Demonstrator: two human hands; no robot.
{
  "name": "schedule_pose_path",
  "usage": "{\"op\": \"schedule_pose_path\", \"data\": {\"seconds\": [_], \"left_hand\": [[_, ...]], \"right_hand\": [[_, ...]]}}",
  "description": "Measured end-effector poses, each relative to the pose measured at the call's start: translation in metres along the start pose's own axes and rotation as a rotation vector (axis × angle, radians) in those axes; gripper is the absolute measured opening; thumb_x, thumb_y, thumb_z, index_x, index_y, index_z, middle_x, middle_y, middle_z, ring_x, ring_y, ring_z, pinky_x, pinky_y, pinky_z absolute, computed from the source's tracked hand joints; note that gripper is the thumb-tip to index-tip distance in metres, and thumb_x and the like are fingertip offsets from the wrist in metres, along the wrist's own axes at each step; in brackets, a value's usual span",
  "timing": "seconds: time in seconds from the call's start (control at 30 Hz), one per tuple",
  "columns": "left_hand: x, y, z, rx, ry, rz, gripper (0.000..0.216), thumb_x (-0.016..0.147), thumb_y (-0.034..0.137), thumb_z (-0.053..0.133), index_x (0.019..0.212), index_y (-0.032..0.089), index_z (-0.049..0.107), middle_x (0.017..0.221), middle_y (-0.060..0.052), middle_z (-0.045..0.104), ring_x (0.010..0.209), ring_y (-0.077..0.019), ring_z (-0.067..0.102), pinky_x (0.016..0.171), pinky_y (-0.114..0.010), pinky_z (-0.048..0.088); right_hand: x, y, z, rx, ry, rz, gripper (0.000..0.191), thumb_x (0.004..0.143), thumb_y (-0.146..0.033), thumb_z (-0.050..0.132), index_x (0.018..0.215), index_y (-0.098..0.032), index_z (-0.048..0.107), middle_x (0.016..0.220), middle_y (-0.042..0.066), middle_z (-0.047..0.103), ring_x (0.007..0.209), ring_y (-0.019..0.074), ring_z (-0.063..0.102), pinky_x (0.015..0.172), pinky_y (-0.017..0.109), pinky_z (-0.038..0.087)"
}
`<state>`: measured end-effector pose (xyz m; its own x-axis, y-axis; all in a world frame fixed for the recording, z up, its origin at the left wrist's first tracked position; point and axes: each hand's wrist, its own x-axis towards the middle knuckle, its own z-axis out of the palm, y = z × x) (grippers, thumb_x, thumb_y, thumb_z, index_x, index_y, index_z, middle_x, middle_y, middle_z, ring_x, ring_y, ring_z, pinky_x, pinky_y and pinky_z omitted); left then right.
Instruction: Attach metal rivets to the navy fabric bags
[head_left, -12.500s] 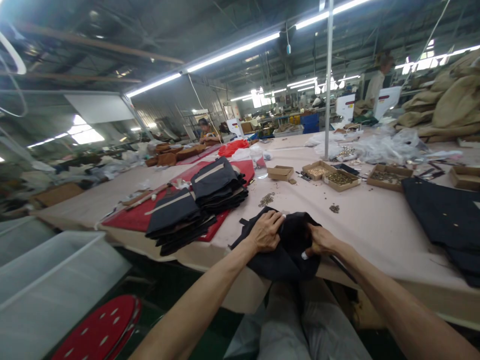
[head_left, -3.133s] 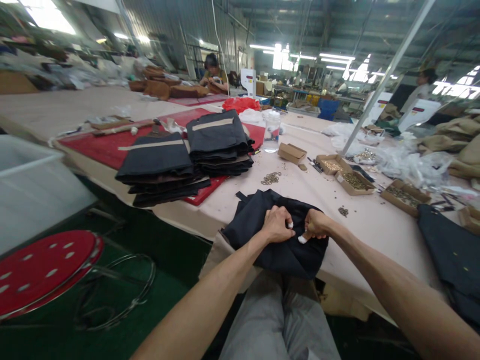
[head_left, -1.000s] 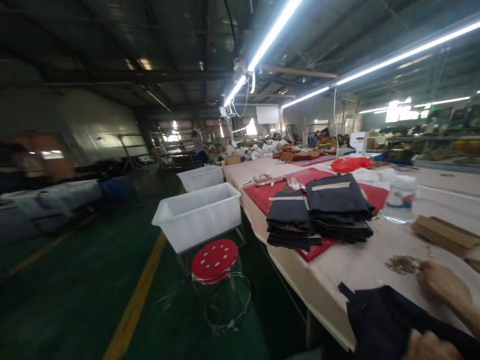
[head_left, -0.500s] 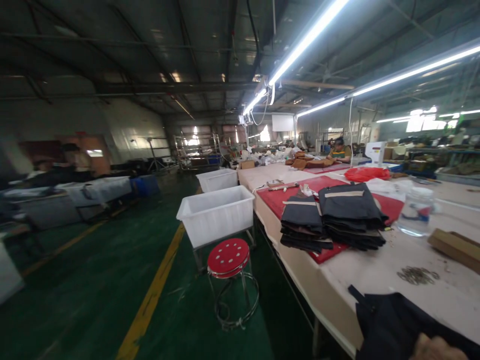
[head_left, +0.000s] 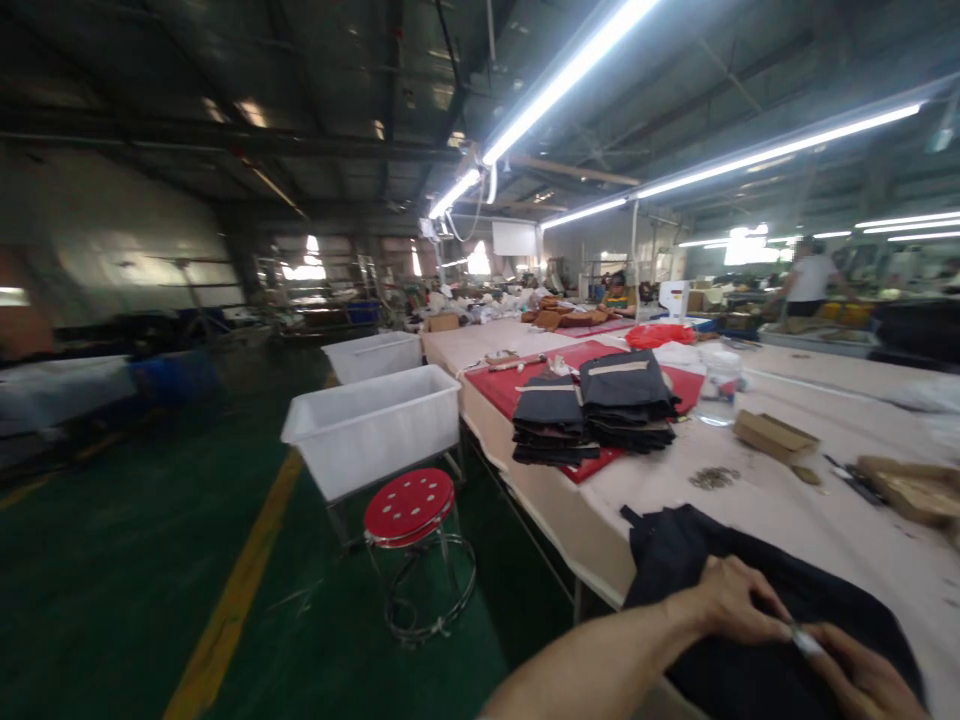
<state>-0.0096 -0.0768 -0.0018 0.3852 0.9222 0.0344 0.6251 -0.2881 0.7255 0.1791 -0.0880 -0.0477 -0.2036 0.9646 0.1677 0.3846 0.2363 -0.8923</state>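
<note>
A dark fabric piece (head_left: 675, 545) lies over the near edge of the long pale table (head_left: 787, 500). My left hand (head_left: 731, 600) rests on it with its fingers curled, pinching at the cloth. My right hand (head_left: 862, 675) sits just to the right at the bottom edge, fingers closed, with a small pale thing between the two hands that I cannot make out. A small heap of metal rings (head_left: 712, 478) lies on the table beyond the fabric.
Two stacks of folded dark pieces (head_left: 600, 410) sit on a red mat. A clear jar (head_left: 718, 385), cardboard boxes (head_left: 772, 435), a red stool (head_left: 409, 505) and white tubs (head_left: 371, 425) stand nearby. Other people work further back.
The view has swung back to the right and down. Both my hands are in sight on the dark fabric again; half a second ago only a bit of one showed.
</note>
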Motion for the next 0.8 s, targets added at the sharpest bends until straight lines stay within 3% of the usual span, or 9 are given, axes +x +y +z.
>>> {"op": "schedule_pose_path", "data": {"seconds": [0.1,0.27,0.47,0.8], "left_hand": [[0.009,0.000,-0.007,-0.048,0.039,-0.028,0.028,0.069,0.045,0.067,0.088,0.027,0.077,0.090,-0.001,0.074,0.090,-0.0215,0.066,0.089,-0.034,0.049],[0.036,0.002,-0.005,0.062,0.041,-0.115,0.020,0.072,0.037,0.066,0.082,0.022,0.077,0.081,-0.001,0.074,0.084,-0.0195,0.066,0.094,-0.035,0.045],[0.056,-0.002,0.003,0.028,0.082,-0.119,0.023,0.075,0.037,0.064,0.081,0.020,0.077,0.080,-0.002,0.074,0.081,-0.0178,0.065,0.083,-0.030,0.048],[0.060,-0.012,-0.004,-0.112,0.053,-0.047,0.025,0.072,0.034,0.064,0.080,0.014,0.077,0.073,-0.003,0.070,0.073,-0.0161,0.060,0.070,-0.025,0.046]], "right_hand": [[0.003,-0.003,-0.005,-0.026,-0.024,-0.017,0.034,0.065,-0.063,0.059,0.071,-0.031,0.069,0.072,0.008,0.069,0.074,0.0321,0.065,0.068,0.042,0.053],[0.012,-0.001,-0.009,-0.057,-0.023,-0.082,0.038,0.081,-0.056,0.052,0.077,-0.021,0.068,0.074,0.005,0.067,0.072,0.0242,0.061,0.068,0.034,0.049],[0.014,0.002,-0.019,-0.014,0.002,-0.089,0.031,0.085,-0.045,0.054,0.081,-0.017,0.065,0.079,0.004,0.066,0.073,0.0188,0.057,0.067,0.026,0.044],[0.022,0.000,-0.015,-0.079,0.113,-0.064,0.035,0.087,-0.046,0.055,0.071,-0.016,0.064,0.061,-0.002,0.052,0.056,0.0119,0.041,0.052,0.024,0.029]]}}
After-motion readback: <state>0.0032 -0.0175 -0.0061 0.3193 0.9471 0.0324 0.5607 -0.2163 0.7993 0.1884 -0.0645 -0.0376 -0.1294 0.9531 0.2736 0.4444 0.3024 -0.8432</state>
